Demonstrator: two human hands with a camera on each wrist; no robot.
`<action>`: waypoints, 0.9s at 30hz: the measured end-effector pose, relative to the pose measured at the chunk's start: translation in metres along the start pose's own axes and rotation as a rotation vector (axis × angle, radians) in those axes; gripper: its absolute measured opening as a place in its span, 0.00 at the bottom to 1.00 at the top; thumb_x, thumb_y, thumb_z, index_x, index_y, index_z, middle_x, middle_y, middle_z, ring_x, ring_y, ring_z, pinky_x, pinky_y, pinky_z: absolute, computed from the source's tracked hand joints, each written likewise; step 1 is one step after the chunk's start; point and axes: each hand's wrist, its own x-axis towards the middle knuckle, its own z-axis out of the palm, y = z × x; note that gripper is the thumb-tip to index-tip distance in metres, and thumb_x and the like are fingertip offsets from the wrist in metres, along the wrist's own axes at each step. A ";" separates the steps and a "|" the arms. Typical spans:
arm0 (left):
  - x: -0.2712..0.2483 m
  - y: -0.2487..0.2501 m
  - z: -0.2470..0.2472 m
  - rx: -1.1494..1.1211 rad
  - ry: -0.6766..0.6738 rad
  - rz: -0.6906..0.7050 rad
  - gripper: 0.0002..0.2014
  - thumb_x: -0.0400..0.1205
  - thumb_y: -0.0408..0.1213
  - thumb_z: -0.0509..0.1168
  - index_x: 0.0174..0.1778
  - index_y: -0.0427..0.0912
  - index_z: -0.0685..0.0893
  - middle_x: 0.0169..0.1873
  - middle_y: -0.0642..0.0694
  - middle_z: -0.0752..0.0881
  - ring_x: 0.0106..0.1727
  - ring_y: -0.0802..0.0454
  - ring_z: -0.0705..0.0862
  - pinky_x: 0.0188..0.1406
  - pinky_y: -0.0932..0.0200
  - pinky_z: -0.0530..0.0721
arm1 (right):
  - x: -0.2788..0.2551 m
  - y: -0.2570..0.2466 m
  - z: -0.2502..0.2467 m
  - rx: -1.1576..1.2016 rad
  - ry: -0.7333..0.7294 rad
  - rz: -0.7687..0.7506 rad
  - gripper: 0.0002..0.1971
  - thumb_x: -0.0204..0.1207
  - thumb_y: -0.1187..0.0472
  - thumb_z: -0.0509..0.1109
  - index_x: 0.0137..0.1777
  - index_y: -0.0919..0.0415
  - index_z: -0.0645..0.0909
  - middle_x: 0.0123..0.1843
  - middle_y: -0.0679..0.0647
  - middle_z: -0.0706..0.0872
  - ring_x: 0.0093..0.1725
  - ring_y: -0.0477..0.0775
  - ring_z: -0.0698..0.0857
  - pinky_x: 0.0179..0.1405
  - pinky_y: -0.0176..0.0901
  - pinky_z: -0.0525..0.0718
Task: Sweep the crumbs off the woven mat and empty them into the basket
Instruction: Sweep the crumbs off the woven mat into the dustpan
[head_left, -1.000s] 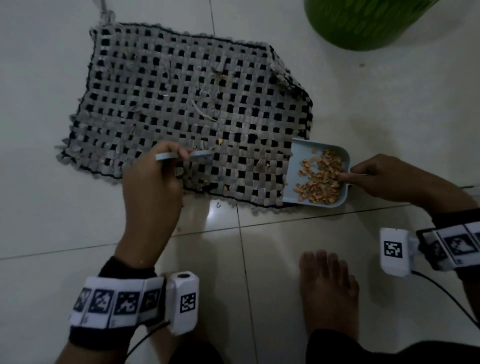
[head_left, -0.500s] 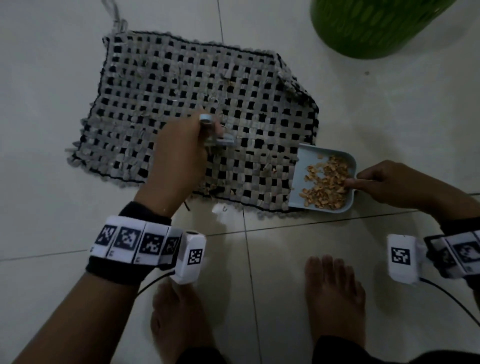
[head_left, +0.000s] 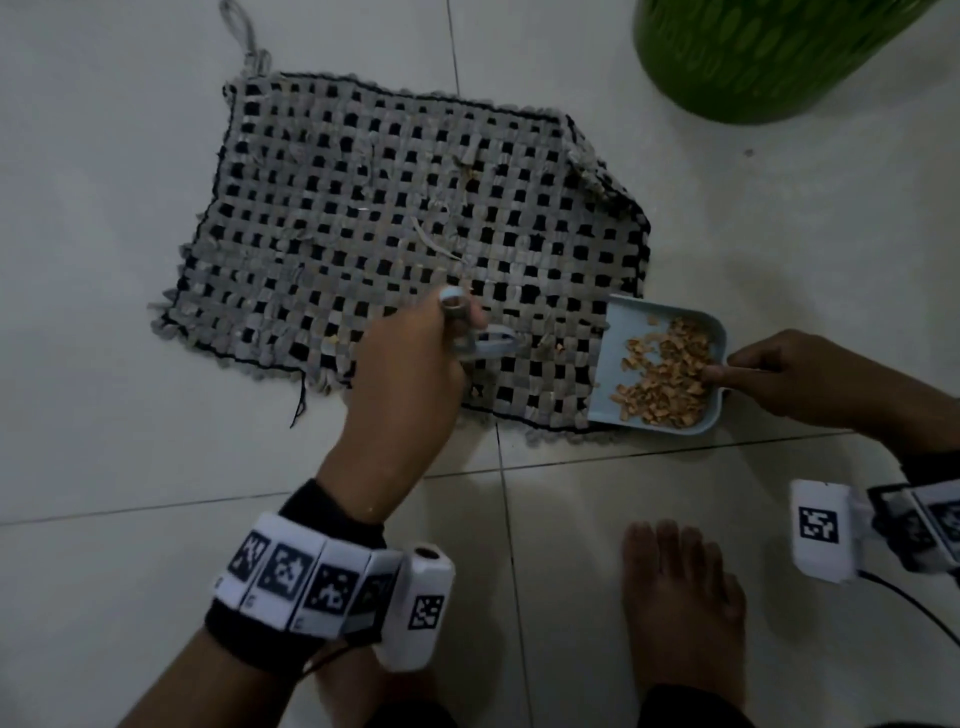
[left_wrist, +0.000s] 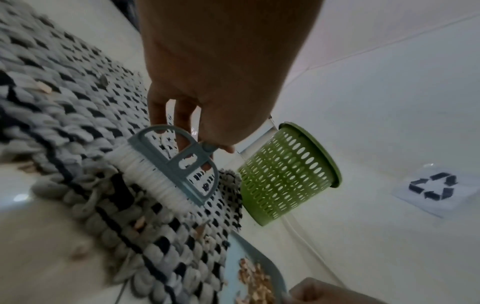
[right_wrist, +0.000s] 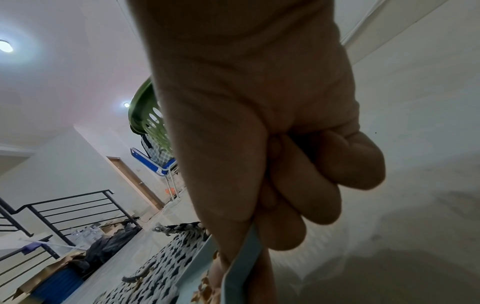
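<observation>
A home, pale tiled floor (head_left: 779, 260), black stair railing (right_wrist: 64, 207), wooden door (right_wrist: 135, 179), ceiling lights (right_wrist: 5, 46)

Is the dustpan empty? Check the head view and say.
No, the dustpan holds a pile of crumbs at its back end, where the right hand grips it.

Head cam looks steeply down at the white tiled floor (head_left: 130, 519). Left wrist cam sits low, close behind the hand, facing the perforated green plastic basket (left_wrist: 285, 174), centre right; right wrist cam tilts upward, basket (right_wrist: 145, 115) upper left.
</observation>
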 end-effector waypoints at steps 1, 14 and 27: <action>-0.004 0.002 -0.002 -0.037 0.006 -0.002 0.18 0.79 0.19 0.63 0.52 0.49 0.84 0.49 0.53 0.89 0.45 0.61 0.85 0.42 0.67 0.83 | 0.000 0.000 0.000 0.005 0.001 0.002 0.19 0.73 0.40 0.65 0.23 0.44 0.86 0.16 0.54 0.73 0.15 0.48 0.69 0.24 0.40 0.69; -0.019 0.000 0.014 0.244 0.113 -0.118 0.13 0.93 0.40 0.48 0.63 0.44 0.77 0.28 0.56 0.74 0.23 0.61 0.69 0.17 0.66 0.65 | -0.003 -0.006 -0.001 0.056 0.003 0.006 0.22 0.77 0.47 0.68 0.19 0.40 0.83 0.13 0.48 0.75 0.13 0.43 0.72 0.26 0.40 0.68; -0.005 -0.028 -0.020 0.294 0.277 -0.242 0.17 0.93 0.40 0.45 0.61 0.42 0.80 0.27 0.54 0.74 0.23 0.61 0.66 0.20 0.67 0.56 | -0.002 -0.003 0.000 -0.004 0.018 0.022 0.16 0.77 0.46 0.67 0.33 0.51 0.90 0.13 0.50 0.74 0.13 0.43 0.70 0.21 0.36 0.68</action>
